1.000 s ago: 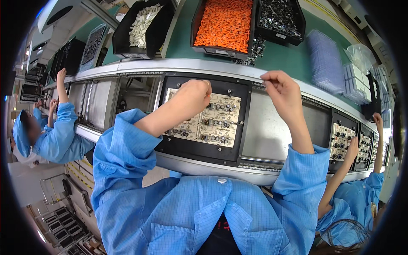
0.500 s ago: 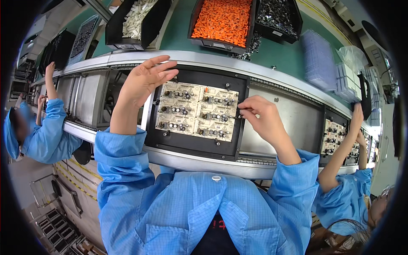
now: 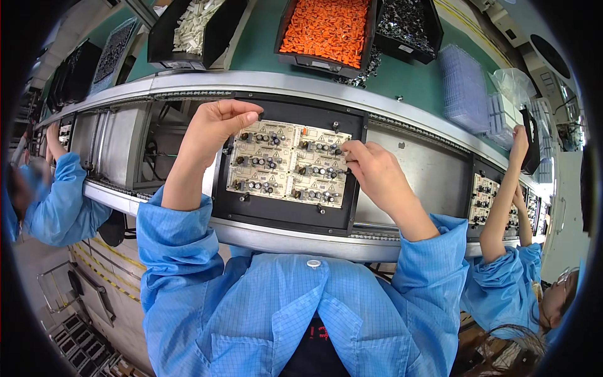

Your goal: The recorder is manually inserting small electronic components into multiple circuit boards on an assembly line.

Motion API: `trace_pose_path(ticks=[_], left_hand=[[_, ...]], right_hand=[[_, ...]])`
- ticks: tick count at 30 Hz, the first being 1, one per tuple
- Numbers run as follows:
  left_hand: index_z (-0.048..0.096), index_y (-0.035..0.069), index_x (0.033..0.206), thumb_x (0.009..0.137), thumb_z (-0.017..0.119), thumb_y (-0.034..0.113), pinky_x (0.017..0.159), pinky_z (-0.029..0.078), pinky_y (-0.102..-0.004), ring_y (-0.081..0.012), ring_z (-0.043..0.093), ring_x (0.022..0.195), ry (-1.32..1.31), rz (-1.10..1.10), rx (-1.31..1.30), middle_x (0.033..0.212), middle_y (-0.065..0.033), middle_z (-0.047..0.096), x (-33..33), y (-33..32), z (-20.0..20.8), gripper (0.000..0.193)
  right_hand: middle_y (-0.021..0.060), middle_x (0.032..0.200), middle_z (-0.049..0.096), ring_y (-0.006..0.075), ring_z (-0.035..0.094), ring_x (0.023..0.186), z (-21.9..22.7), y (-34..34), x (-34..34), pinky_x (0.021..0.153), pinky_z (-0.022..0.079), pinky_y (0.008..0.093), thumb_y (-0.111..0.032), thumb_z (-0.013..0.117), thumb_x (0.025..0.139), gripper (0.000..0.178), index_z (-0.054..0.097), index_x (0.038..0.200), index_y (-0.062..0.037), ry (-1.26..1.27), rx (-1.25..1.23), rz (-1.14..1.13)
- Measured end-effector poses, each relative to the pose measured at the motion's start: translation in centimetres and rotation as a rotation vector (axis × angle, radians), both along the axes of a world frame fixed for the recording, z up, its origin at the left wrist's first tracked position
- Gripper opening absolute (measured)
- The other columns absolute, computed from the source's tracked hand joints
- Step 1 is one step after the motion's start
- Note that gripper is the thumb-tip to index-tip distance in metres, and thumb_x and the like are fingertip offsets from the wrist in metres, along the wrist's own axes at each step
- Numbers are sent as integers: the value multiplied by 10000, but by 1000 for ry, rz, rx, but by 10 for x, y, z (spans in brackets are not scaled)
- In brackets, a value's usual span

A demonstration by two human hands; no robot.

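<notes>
Six clusters of upright components stand in two columns on the pale circuit board panel (image 3: 289, 164), which lies flat in a black carrier (image 3: 270, 213) on the conveyor, between the person's hands. At its upper left corner, the left hand (image 3: 215, 129) has thumb and forefinger pressed together beside a dark post; whether they pinch it, I cannot tell. The panel looks light and stiff (one sheet or two halves, the middle seam leaves it unclear), but its tall capacitors and a single orange piece (image 3: 304, 131) near the top edge would likely suffer from a careless push. Bare outer edges seem the best place to take hold, fingertips clear of the parts. At the right edge, the right hand (image 3: 377, 169) is curled, thumb close to forefinger; anything between them is hidden.

As for the surroundings, at far left a co-worker in a blue sleeve (image 3: 66, 204) leans to the line, above a floor (image 3: 119, 286) marked with striped tape. A metal rail (image 3: 264, 78) borders the green table (image 3: 256, 56), which carries a bin of white parts (image 3: 198, 28), one of orange parts (image 3: 326, 28), one of dark shiny parts (image 3: 408, 25), then stacked clear trays (image 3: 463, 88). Another loaded panel (image 3: 483, 198) lies further right, near a second co-worker (image 3: 509, 289).
</notes>
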State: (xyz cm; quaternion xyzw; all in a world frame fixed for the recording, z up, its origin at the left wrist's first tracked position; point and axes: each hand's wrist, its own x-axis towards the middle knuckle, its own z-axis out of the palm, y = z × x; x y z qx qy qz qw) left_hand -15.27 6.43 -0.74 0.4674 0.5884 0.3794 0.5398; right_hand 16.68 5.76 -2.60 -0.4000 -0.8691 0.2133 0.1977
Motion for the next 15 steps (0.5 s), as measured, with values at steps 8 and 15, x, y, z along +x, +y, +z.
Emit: trace_pose_path(ticks=[8,15], left_hand=[[662,-37,967,874,683,35,671,486,-202,-67,611,741,43,-35,0,845,-64,704,29,-9,16,119],[664,-47,933,862,691,20,688,502,-214,-73,614,742,215,-183,-21,829,-54,682,59,-30,37,102]], right_hand=[[145,774,649,320,644,773,14,-1,-5,673,535,398,34,642,783,303,583,1066,-57,-184,83,15],[172,941,684,311,677,865,0,113,36,765,533,385,41,635,801,248,600,1040,-10,94,112,-326]])
